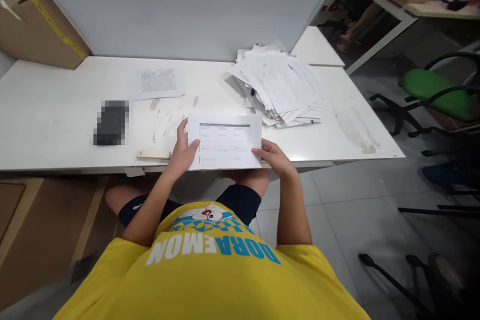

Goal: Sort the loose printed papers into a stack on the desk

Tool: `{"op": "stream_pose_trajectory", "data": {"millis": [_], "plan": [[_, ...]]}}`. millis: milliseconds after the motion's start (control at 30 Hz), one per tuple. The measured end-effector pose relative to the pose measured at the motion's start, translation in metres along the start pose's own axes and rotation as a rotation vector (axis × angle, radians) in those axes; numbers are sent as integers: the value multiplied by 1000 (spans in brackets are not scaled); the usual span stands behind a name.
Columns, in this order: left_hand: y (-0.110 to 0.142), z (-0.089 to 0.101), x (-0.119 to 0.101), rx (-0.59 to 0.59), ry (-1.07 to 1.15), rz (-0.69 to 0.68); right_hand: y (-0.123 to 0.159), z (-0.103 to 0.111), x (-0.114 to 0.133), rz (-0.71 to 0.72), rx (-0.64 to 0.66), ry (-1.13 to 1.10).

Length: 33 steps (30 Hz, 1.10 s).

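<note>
Paper is held at opposite edges — left hand, right hand.

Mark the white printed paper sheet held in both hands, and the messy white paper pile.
White printed paper sheet (225, 142): head view, printed middle.
Messy white paper pile (283, 82): head view, upper surface.

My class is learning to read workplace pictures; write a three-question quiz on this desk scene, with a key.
1. True or false: only the left hand touches the printed paper.
2. What colour is the strip on the cardboard box? A) red B) yellow C) blue
3. Fill in: on the desk, the messy paper pile lies toward the person's ___.

Key: 1. False; the right hand touches it too. 2. B. 3. right.
</note>
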<state>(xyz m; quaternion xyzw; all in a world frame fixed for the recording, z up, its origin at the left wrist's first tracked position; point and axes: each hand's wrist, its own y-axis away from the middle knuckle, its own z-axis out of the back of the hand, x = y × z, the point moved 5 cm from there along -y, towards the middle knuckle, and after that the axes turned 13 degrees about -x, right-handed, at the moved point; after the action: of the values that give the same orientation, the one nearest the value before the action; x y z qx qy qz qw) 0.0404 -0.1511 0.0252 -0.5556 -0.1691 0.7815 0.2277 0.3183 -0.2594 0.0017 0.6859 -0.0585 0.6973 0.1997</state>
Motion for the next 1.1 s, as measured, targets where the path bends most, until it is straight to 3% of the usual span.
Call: {"op": "stream_pose_trajectory", "data": {"millis": [200, 300, 400, 500, 600, 867, 1100], "plan": [[56, 46, -29, 266, -4, 219, 60, -23, -41, -256, -30, -153], [61, 81, -31, 142, -184, 223, 72, -32, -50, -318, -72, -169], [47, 108, -19, 2, -428, -4, 73, -41, -50, -343, -61, -142], [34, 106, 10, 168, -515, -189, 71, -47, -49, -339, -49, -89], [27, 99, 36, 268, -565, -204, 72, -49, -48, -325, -62, -67], [22, 82, 42, 155, -575, -136, 73, -48, -50, -315, -125, -83], [21, 80, 45, 183, -630, -186, 63, -50, -51, -344, -90, -86]]}}
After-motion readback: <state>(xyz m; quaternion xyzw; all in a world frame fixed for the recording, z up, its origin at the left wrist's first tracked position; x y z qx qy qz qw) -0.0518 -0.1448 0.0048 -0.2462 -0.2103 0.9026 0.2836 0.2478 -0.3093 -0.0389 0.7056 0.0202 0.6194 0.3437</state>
